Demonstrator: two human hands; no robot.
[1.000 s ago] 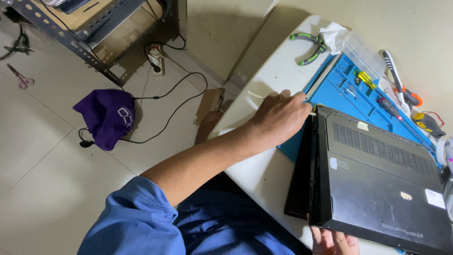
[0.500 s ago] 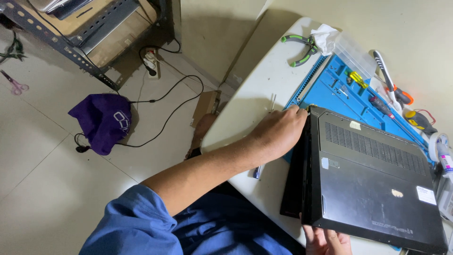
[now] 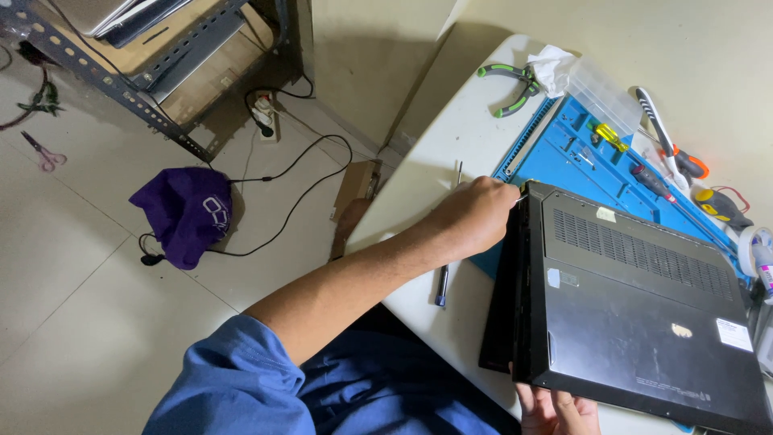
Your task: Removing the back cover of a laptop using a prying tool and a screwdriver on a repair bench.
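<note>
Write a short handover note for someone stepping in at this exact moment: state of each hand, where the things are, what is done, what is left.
Left hand: closed at the far corner of the black laptop, apparently working the seam between base and lid; what it pinches is hidden.
Right hand: steadying the laptop's near edge from below; only the fingers show.
Laptop: underside up, partly over the blue work mat on the white table.
Screwdriver: lying on the table under the left forearm.
Done: the laptop is flipped over.
Left: the bottom cover is still on; whether its screws are out I cannot tell.
</note>
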